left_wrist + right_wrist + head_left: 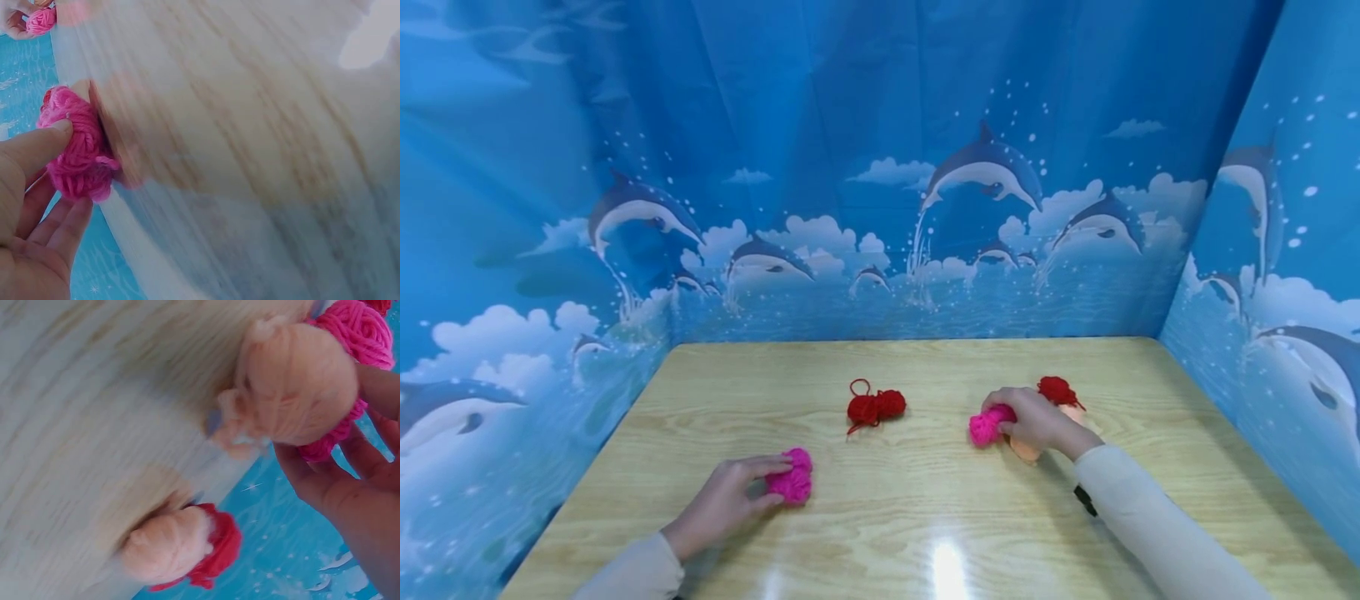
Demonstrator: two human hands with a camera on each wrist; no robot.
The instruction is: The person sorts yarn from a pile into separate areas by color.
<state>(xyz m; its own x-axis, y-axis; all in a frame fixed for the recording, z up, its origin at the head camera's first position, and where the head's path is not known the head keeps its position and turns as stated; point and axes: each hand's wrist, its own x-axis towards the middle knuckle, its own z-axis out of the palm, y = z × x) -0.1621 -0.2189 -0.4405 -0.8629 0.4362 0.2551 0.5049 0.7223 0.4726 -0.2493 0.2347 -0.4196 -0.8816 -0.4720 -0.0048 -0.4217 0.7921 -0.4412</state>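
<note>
My left hand (724, 498) pinches a bright pink bundle of yarn (793, 479) on the left part of the table. Seen from the left wrist, the thumb presses one side of that pink yarn (78, 147) and the fingers lie under the other. Over on the right, my right hand (1036, 419) grips a second pink ball of yarn (988, 425). A peach ball of yarn (300, 384) sits close against this hand in the right wrist view, covering part of the pink yarn (356, 331).
Two joined red yarn balls (877, 406) with a loose loop lie mid-table. Beyond my right hand are a red yarn ball (1057, 390) and another peach ball (165, 547) beside it. A printed dolphin curtain (865, 167) borders the wooden table (880, 533).
</note>
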